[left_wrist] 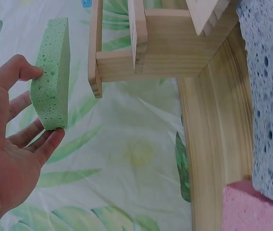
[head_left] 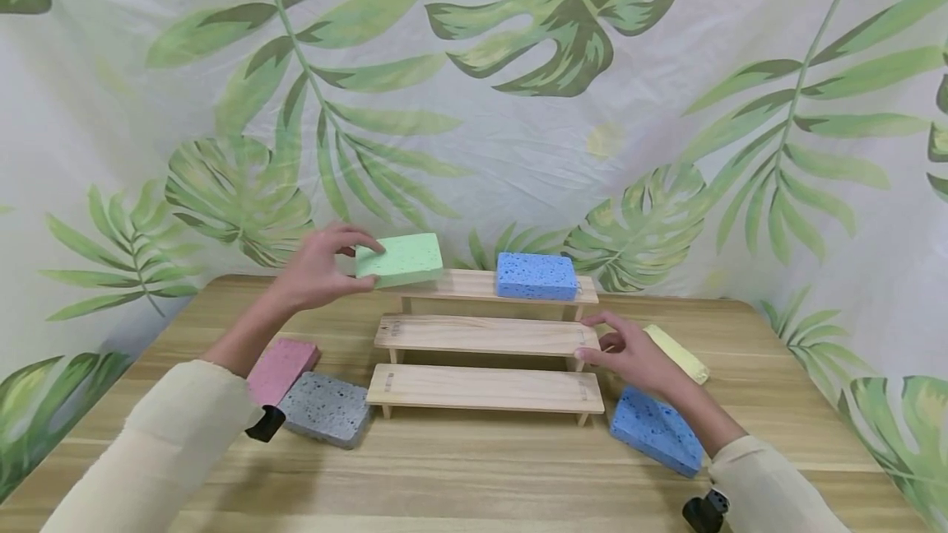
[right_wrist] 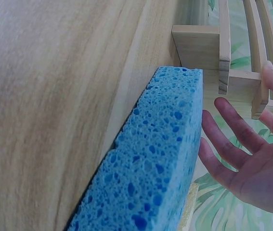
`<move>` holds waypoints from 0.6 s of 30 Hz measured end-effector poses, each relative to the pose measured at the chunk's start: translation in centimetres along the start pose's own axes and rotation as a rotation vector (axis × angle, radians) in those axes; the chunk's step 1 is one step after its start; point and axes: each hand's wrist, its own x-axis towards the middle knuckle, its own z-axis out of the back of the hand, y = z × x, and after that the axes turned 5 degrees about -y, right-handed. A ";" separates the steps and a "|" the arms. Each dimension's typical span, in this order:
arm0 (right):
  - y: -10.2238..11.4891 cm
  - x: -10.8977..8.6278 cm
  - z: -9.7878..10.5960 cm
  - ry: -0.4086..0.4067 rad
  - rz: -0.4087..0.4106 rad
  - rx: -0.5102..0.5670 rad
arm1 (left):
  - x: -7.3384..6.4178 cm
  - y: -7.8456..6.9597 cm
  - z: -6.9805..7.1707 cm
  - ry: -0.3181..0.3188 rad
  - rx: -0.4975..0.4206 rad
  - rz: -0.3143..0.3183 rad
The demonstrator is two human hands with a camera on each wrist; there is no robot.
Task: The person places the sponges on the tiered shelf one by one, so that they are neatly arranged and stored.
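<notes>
Between its thumb and fingers my left hand [head_left: 326, 266] pinches a green sponge [head_left: 400, 260] by its left end. In the head view this sponge overlaps the left end of the top board of a three-step wooden stand [head_left: 485, 389]; in the left wrist view a gap shows between sponge [left_wrist: 54, 72] and stand. My right hand [head_left: 629, 352] grips the right end of the stand's middle board, thumb at the front edge and index finger at the back, its other fingers spread in the right wrist view. A blue sponge [head_left: 536, 276] lies on the top board's right part.
Left of the stand, a pink sponge [head_left: 283, 370] and a grey sponge [head_left: 327, 410] lie on the wooden table [head_left: 474, 475]. To the right are another blue sponge [head_left: 657, 430] and a yellow sponge [head_left: 677, 354], partly behind the right hand. A leaf-patterned cloth [head_left: 518, 163] hangs behind the table.
</notes>
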 end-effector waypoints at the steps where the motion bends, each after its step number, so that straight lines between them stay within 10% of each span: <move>1: 0.0 0.0 0.0 0.000 0.002 0.001 | 0.1 0.0 -0.2 0.002 0.003 -0.001; 18: -0.3 0.1 0.0 0.007 -0.007 -0.012 | 1.1 -0.6 -2.6 0.049 -0.096 -0.008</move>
